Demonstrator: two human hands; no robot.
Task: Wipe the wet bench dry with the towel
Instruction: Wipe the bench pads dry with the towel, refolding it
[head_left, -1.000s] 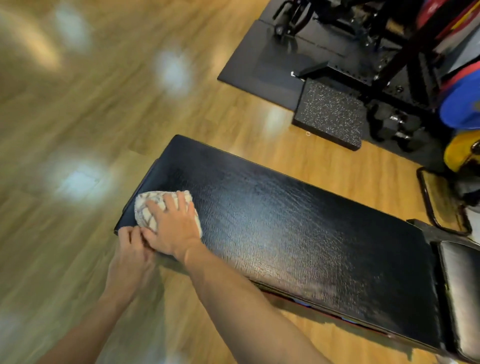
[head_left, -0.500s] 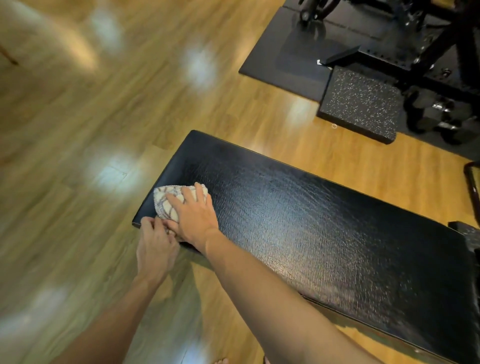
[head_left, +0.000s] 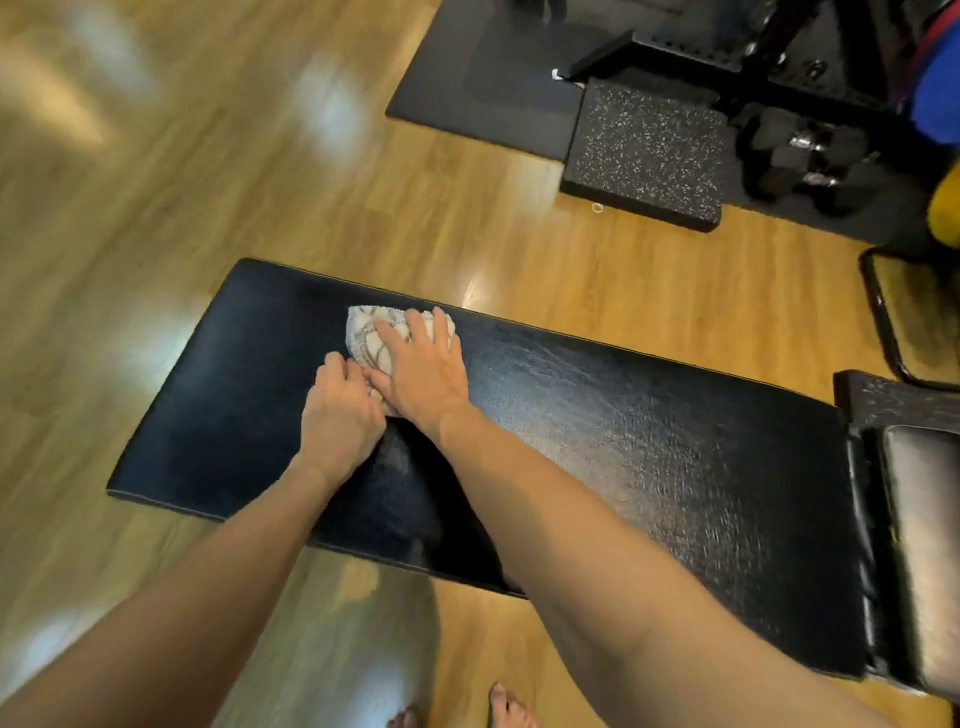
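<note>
1. my right hand (head_left: 423, 371) lies flat on the towel (head_left: 371, 332), fingers straight and spread, pressing it into the bench (head_left: 649, 457).
2. my left hand (head_left: 340, 415) sits just beside it at about 8 o'clock, fingers curled and pinching the towel's near edge.
3. the towel is bunched under my palms near the far long edge of the pad, toward 11 o'clock on the bench top.
4. a second ago both hands worked the near left corner; now they are further along and across, so the stroke is travelling away from that end.
5. the pad at 9 o'clock of my hands looks duller, while the stretch at 3 o'clock glistens; i judge most of the wet part is yet to be wiped.
6. beyond, at 1 o'clock, a speckled block (head_left: 644, 150) and dumbbells (head_left: 805, 156) sit on the floor (head_left: 208, 182).
</note>
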